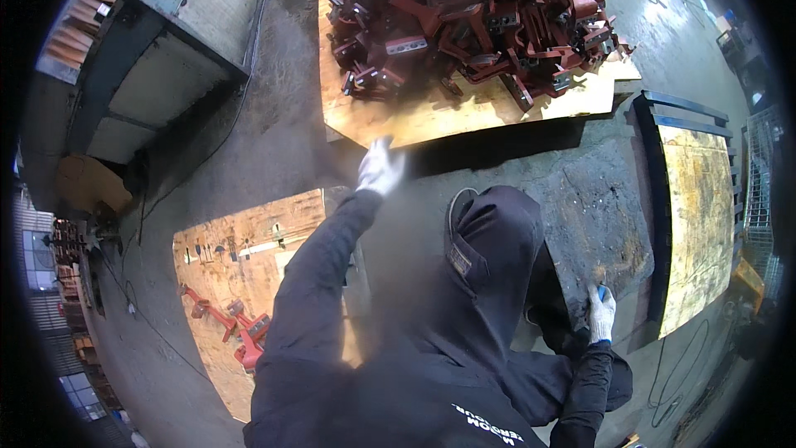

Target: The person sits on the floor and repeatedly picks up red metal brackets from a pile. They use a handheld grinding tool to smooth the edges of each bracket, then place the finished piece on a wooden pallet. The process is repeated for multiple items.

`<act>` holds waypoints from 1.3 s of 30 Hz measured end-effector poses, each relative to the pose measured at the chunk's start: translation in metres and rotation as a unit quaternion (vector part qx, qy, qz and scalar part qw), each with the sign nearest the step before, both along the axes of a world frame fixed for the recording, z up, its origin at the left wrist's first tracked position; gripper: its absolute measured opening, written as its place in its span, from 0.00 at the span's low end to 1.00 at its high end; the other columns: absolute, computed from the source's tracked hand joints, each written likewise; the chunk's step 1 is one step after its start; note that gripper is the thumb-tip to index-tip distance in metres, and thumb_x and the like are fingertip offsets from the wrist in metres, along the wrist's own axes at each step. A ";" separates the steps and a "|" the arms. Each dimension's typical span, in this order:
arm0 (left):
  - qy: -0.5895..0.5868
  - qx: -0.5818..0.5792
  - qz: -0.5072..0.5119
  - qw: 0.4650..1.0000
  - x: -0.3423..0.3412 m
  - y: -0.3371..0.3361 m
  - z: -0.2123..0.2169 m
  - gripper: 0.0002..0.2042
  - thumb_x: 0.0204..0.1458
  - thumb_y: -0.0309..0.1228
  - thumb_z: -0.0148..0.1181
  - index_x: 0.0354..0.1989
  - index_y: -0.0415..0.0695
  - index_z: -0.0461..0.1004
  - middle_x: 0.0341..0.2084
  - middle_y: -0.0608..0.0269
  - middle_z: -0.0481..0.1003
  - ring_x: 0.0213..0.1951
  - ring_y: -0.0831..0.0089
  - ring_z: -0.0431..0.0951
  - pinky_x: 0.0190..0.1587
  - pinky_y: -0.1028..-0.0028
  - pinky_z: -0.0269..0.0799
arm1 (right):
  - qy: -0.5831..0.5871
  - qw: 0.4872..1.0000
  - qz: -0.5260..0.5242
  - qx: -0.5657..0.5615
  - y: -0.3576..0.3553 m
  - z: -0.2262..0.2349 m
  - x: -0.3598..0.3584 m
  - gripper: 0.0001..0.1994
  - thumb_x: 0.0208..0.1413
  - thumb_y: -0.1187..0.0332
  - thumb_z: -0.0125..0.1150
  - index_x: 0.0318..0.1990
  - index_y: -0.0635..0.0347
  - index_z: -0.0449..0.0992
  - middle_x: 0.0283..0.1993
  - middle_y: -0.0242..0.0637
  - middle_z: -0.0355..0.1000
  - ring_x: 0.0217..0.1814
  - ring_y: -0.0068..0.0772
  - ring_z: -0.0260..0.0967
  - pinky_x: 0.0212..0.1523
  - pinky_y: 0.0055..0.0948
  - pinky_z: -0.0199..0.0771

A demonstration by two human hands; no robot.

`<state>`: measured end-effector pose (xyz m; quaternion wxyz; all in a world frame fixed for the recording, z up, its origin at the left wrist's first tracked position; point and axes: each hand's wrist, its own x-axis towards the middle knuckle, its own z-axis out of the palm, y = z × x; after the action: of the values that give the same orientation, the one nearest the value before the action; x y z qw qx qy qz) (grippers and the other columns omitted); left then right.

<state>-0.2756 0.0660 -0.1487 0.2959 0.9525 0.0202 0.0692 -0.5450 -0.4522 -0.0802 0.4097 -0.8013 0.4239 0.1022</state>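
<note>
My left hand (381, 169), in a white glove, reaches forward beside the near left edge of a plywood board (365, 120). It is blurred, but the fingers look stretched and nothing shows in them. On that board lies a large heap of dark red metal brackets (473, 29), just beyond the hand. My right hand (601, 316), also in a white glove, is closed around a small blue-ended object (603, 291) whose kind I cannot make out. It is over the near right corner of a dusty grey slab (599, 224).
Several red brackets (247, 333) lie on a lower plywood board (220, 282) at the left. A plywood-topped dark metal frame (695, 224) stands at the right. A grey metal cabinet (170, 75) is at the far left. Cables run across the floor.
</note>
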 end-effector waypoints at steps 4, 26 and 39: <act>-0.005 -0.051 0.088 0.995 0.110 -0.013 -0.004 0.33 0.46 0.46 0.64 0.56 0.37 0.61 0.49 0.39 0.68 0.49 0.46 0.72 0.52 0.58 0.70 | -0.122 0.992 -0.022 -0.037 -0.017 -0.045 -0.027 0.15 0.57 0.58 0.62 0.31 0.61 0.70 0.25 0.25 0.63 0.27 0.19 0.56 0.29 0.25 0.60; 0.180 -0.359 0.184 0.897 0.273 -0.018 0.014 0.19 0.49 0.39 0.60 0.38 0.32 0.76 0.35 0.52 0.75 0.39 0.61 0.71 0.42 0.61 0.68 | -0.082 0.994 -0.042 -0.063 -0.029 -0.073 -0.024 0.10 0.56 0.63 0.61 0.34 0.60 0.70 0.18 0.27 0.62 0.15 0.19 0.59 0.17 0.26 0.59; 0.229 -0.594 -0.027 0.770 0.164 -0.149 0.099 0.13 0.60 0.40 0.55 0.36 0.41 0.75 0.31 0.63 0.74 0.33 0.70 0.72 0.37 0.67 0.71 | -0.200 0.975 -0.040 -0.087 0.037 0.008 0.039 0.29 0.48 0.64 0.68 0.55 0.72 0.68 0.46 0.43 0.73 0.36 0.26 0.73 0.33 0.24 0.74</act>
<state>-0.1115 -0.0825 -0.0493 0.7913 0.5743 0.0985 -0.1852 -0.5064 -0.4153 -0.0726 0.4184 -0.8206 0.3721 -0.1144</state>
